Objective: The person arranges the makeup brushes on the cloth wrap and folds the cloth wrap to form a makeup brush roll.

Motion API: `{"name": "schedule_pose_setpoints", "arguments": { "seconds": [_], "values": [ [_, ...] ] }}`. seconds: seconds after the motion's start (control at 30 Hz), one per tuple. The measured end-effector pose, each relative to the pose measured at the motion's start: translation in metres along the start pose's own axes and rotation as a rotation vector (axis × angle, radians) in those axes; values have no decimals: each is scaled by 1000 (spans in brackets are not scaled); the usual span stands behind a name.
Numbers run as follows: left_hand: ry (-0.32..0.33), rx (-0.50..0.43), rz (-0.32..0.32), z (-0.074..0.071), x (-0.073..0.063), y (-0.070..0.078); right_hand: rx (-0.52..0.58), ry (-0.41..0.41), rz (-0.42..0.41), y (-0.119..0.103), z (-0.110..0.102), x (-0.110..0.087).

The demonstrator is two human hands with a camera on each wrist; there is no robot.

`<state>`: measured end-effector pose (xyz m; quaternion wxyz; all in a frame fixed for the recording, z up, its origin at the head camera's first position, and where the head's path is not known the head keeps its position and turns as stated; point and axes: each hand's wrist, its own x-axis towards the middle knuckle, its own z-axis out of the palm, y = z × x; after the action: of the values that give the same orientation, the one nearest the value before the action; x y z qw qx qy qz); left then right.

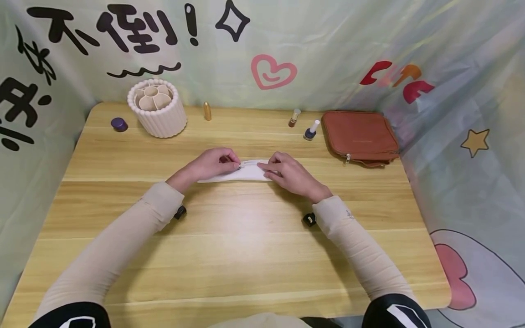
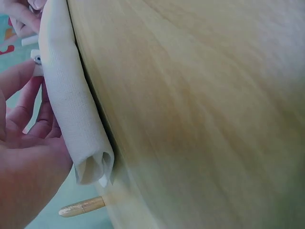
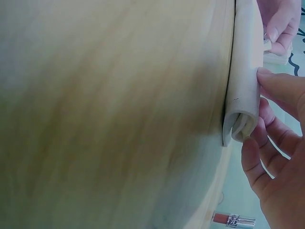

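A white fabric roll [image 1: 251, 173] lies across the middle of the table, long side toward me. Its open ends show folded layers inside in both wrist views. At its far side, my left hand [image 1: 215, 164] pinches a small white tab [image 2: 36, 67] with a round metal snap between thumb and finger. My right hand [image 1: 293, 175] holds the roll near its right end, thumb on the far edge and fingertips bent against the end, as the right wrist view shows.
Along the back stand a ribbed cream organizer [image 1: 162, 116], a purple cap [image 1: 119, 124], a gold tube [image 1: 207, 111], a small lipstick [image 1: 294, 118] and a dark nail polish bottle [image 1: 311, 131]. A brown zippered pouch [image 1: 361, 134] lies back right. Printed cloth hangs behind.
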<state>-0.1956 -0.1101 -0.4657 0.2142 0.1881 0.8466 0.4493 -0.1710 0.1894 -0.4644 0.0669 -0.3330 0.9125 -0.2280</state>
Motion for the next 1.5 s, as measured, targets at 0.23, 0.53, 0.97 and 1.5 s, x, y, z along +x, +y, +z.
{"name": "schedule_pose_setpoints", "arguments": {
  "seconds": [0.23,0.53,0.97,1.5],
  "values": [
    [1,49,31,2,-1,-1,-3,2,5,0,0,0],
    [1,67,52,2,-3,-1,2,-2,1,-2,-3,0],
    [-193,37,-121,-7,9,24,-23,26,-39,-2,-1,-1],
    [-162,181,-33,-6,5,23,-6,-15,-23,-3,-2,-1]
  ]
}}
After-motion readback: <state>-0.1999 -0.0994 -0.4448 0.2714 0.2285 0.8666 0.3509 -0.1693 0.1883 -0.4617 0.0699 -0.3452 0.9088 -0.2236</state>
